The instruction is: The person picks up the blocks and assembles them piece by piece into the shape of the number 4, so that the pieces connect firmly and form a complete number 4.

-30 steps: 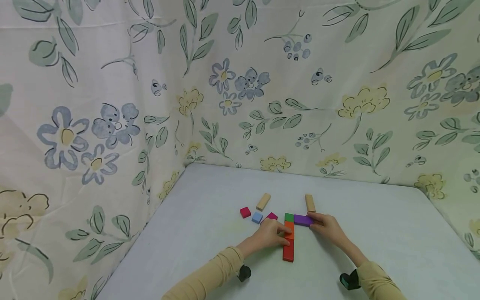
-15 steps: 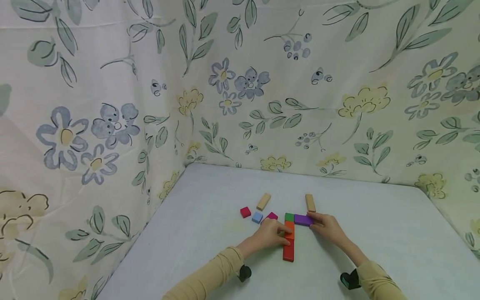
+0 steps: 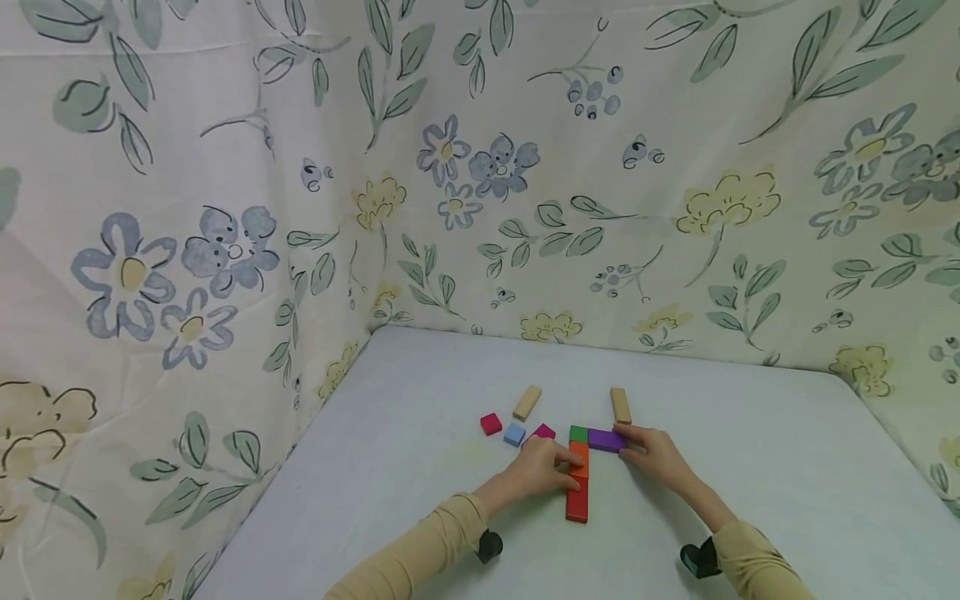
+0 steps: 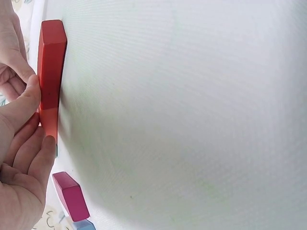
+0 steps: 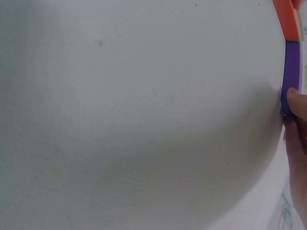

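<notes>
In the head view a green block (image 3: 578, 433), an orange block (image 3: 580, 450) and a red block (image 3: 576, 508) lie end to end in a row toward the person. A purple block (image 3: 603, 439) extends rightward from the green one. My left hand (image 3: 534, 469) holds the orange block, thumb close to its joint with the red. In the left wrist view, bent fingers (image 4: 48, 148) lie against the orange. My right hand (image 3: 660, 457) pinches the purple block's outer end; the right wrist view shows the thumb (image 5: 293, 98) on it.
Behind the row lie two plain wooden blocks, one at left (image 3: 527, 403) and one at right (image 3: 620, 406). Left of it are a crimson cube (image 3: 491, 424), a light blue block (image 3: 513, 434) and a magenta block (image 3: 545, 432), partly hidden by the left hand. Floral cloth (image 3: 525, 250) hangs behind the white table (image 3: 420, 400).
</notes>
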A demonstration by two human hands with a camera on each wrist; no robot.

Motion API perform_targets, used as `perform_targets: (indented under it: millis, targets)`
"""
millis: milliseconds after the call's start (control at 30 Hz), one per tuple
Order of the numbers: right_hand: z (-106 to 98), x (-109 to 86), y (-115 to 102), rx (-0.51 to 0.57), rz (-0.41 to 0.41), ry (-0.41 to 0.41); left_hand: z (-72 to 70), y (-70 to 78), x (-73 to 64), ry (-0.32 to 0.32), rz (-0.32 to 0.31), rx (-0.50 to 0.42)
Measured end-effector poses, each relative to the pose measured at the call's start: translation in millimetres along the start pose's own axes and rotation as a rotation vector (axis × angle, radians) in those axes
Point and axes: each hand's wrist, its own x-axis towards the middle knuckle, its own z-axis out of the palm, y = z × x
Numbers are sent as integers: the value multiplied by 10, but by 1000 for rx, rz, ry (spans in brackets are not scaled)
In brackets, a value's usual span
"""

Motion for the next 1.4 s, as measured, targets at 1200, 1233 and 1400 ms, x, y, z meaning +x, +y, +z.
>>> perform_targets:
  millis: [1200, 1233, 1400]
  targets:
    - [15, -8, 13, 28, -7, 26, 3, 6, 2, -1, 2, 10]
    - [15, -8, 10, 22, -8, 21, 6, 5, 5, -1, -2, 14]
    - [0, -18, -20, 33, -8, 23, 21, -2, 15, -6, -23, 20]
